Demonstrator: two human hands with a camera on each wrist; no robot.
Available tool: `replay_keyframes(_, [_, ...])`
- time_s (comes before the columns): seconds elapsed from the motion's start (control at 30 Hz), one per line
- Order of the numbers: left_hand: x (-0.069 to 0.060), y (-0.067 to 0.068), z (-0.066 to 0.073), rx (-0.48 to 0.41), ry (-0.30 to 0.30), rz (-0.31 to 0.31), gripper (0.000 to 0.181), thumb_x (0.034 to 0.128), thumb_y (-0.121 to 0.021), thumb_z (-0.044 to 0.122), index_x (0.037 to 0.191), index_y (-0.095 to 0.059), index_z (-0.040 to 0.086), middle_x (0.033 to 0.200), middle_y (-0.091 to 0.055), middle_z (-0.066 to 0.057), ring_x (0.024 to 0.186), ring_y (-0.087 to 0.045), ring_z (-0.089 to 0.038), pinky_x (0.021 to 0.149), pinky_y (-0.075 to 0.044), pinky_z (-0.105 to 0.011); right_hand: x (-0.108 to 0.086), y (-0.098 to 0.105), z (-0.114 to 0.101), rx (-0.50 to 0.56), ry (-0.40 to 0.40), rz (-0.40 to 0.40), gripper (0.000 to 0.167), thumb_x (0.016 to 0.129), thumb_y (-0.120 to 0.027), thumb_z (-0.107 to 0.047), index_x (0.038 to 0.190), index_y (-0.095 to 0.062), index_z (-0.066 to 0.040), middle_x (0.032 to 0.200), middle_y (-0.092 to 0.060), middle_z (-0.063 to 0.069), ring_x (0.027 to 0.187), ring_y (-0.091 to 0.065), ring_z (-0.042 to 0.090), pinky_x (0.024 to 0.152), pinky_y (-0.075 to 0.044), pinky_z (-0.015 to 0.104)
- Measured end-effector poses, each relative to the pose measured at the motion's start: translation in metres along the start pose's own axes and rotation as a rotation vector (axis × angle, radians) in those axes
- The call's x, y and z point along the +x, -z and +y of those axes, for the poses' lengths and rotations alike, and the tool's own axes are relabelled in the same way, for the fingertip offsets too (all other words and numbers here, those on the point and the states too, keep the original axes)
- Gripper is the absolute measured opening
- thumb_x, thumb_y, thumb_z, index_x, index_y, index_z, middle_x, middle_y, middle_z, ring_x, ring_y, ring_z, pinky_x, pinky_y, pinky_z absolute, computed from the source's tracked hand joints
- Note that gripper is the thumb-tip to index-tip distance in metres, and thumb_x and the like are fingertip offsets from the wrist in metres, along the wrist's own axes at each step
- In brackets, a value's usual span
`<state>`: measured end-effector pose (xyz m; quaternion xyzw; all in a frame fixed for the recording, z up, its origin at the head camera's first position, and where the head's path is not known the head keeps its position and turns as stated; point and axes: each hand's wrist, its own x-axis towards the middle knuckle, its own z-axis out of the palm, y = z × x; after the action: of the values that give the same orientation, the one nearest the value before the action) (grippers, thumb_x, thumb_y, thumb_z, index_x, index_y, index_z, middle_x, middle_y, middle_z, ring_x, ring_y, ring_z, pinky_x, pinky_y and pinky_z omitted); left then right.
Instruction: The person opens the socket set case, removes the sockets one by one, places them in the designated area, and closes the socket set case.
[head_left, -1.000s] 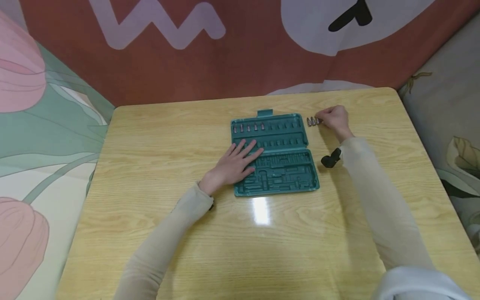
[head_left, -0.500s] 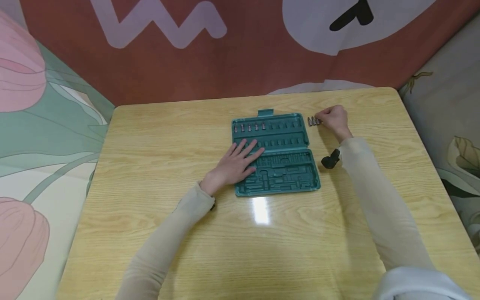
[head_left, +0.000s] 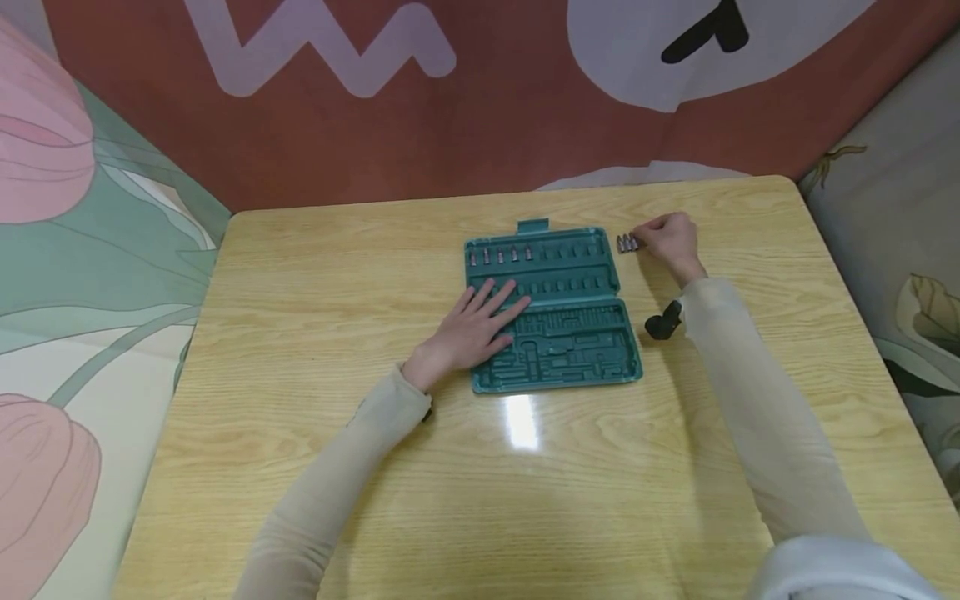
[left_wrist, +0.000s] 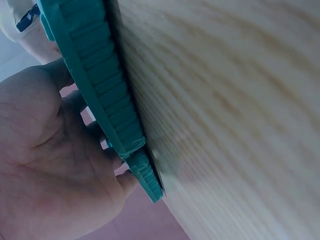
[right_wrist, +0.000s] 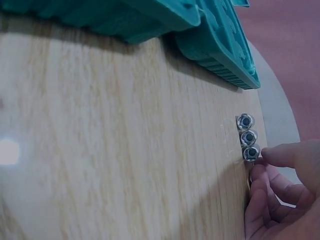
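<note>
Left hand (head_left: 463, 335): fingers straight, spread, resting on the green case (head_left: 573, 343), left side
Right hand (head_left: 670, 242): fingers curled at the metal sockets (head_left: 627, 243); pinch, cannot tell
Sockets' place: table (head_left: 337, 267), far right of case

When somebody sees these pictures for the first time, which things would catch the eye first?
Probably the open green case, towards the far side of the wooden table, with the left hand spread over its left part. Next, the small metal pieces in a short row just right of the case, with the right hand at their right end. The pale zigzag on the red backdrop also stands out.
</note>
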<state>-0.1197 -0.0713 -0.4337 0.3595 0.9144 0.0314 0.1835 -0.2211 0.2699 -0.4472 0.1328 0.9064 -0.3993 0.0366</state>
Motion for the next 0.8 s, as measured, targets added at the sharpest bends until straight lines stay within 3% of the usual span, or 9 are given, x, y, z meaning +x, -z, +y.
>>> replay_keyframes(0.33, [0.0, 0.0, 0.0, 0.007, 0.001, -0.002, 0.062, 0.1048, -0.036, 0.041, 0.157, -0.004, 0.026, 0.162, 0.005, -0.006, 0.146, 0.006, -0.03, 0.116, -0.002, -0.048, -0.002, 0.0, 0.001, -0.005, 0.009, 0.008, 0.036, 0.094, -0.061, -0.026, 0.105, -0.069, 0.008, 0.098, -0.066, 0.017, 0.067, -0.05, 0.011, 0.052, -0.04, 0.021])
replay_keyframes(0.53, [0.001, 0.002, 0.001, 0.006, 0.006, -0.015, 0.062, 0.1049, -0.035, 0.041, 0.157, -0.004, 0.027, 0.161, 0.006, -0.005, 0.146, 0.006, -0.029, 0.116, -0.001, -0.047, -0.006, 0.001, -0.003, 0.027, 0.008, -0.006, 0.037, 0.094, -0.061, -0.027, 0.107, -0.069, 0.007, 0.096, -0.067, 0.012, 0.068, -0.051, 0.009, 0.053, -0.041, 0.021])
replay_keyframes(0.67, [0.002, 0.001, 0.001, 0.013, 0.01, -0.02, 0.062, 0.1049, -0.034, 0.042, 0.157, -0.003, 0.028, 0.161, 0.007, -0.004, 0.146, 0.007, -0.029, 0.116, -0.001, -0.047, -0.009, -0.001, -0.019, 0.053, 0.043, -0.021, 0.036, 0.094, -0.061, -0.026, 0.107, -0.069, 0.007, 0.089, -0.066, 0.007, 0.065, -0.052, 0.007, 0.054, -0.041, 0.021])
replay_keyframes(0.8, [0.001, 0.0, 0.001, 0.02, 0.027, -0.031, 0.062, 0.1048, -0.032, 0.043, 0.156, 0.0, 0.029, 0.161, 0.009, -0.003, 0.146, 0.009, -0.028, 0.116, 0.0, -0.046, -0.013, -0.015, -0.045, 0.037, 0.091, -0.077, 0.034, 0.095, -0.061, -0.025, 0.106, -0.069, 0.006, 0.089, -0.067, 0.012, 0.065, -0.055, 0.012, 0.056, -0.043, 0.023])
